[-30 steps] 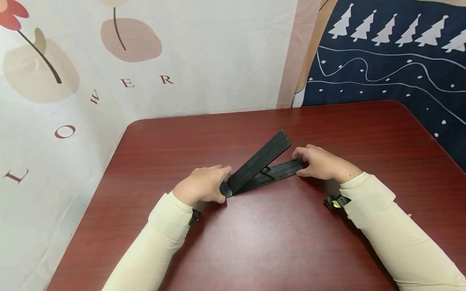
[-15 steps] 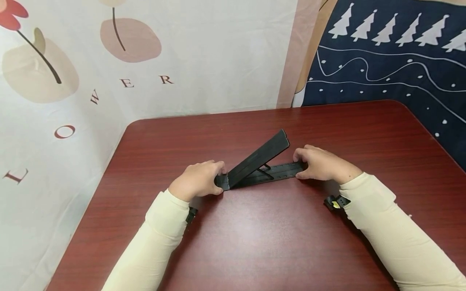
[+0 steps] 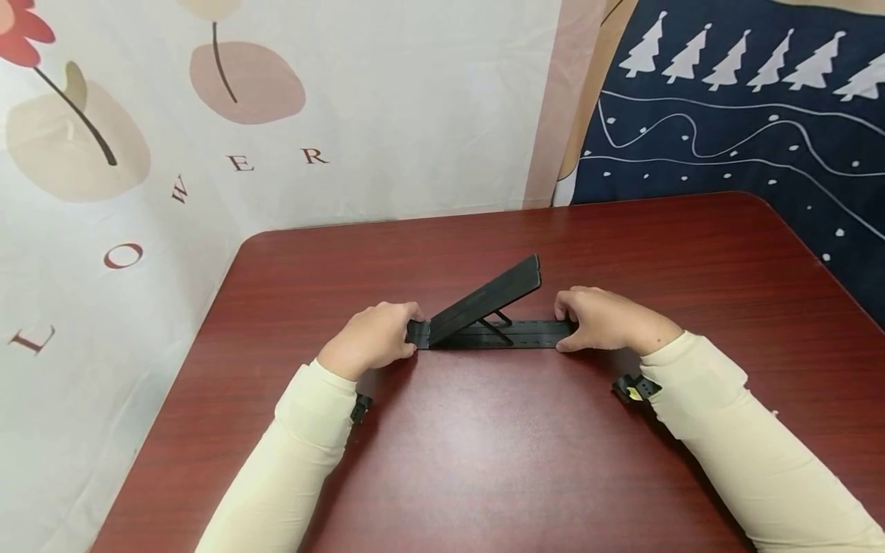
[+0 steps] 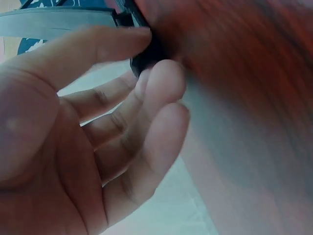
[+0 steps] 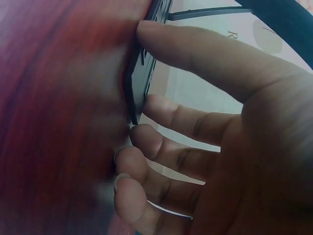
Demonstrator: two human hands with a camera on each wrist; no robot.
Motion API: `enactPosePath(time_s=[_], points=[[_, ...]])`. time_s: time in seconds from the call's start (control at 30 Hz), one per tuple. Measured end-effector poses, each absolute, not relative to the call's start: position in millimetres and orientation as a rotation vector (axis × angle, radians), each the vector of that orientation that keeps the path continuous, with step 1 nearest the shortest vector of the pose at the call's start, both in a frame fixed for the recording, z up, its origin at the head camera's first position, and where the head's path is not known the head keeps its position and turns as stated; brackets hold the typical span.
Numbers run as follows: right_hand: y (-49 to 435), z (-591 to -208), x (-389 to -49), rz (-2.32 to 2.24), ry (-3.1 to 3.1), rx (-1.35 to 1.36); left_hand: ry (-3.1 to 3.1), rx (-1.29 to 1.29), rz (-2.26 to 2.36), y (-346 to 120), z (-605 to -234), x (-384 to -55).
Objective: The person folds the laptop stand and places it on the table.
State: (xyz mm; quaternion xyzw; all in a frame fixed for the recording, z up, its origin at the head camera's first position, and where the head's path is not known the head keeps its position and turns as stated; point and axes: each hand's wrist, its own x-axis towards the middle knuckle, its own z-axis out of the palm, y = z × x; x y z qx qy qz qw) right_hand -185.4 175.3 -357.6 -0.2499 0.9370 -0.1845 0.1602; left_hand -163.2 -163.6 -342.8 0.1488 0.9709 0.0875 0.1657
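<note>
Head view: the black stand (image 3: 487,298) lies short of the table's (image 3: 470,453) far edge; left-wrist view: the left hand (image 4: 73,147), half-curled, pinches one end; right-wrist view: the right hand (image 5: 244,132) likewise pinches the other, equal pressure best keeping the base (image 3: 541,332) flat.

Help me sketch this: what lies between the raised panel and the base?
Two thin black struts, seen in the head view between raised panel and base.

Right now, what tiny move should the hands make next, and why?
Perhaps the left hand and right hand could let go: they pinch the ends of the black base, which looks flat on the table, and thin struts seem to prop up its slanted panel.
</note>
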Motion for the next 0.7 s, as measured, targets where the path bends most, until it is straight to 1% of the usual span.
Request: enactPosePath(time_s=[0.5, 0.7], points=[[173.6, -359.3, -182.3, -0.544, 2.572, -0.725, 2.830, 0.409, 0.263, -160.8, -349.8, -179.9], [171.2, -357.0, -179.3, -0.562, 2.555, -0.759, 2.793, 0.366, 0.374, -162.6, -350.2, -189.1]])
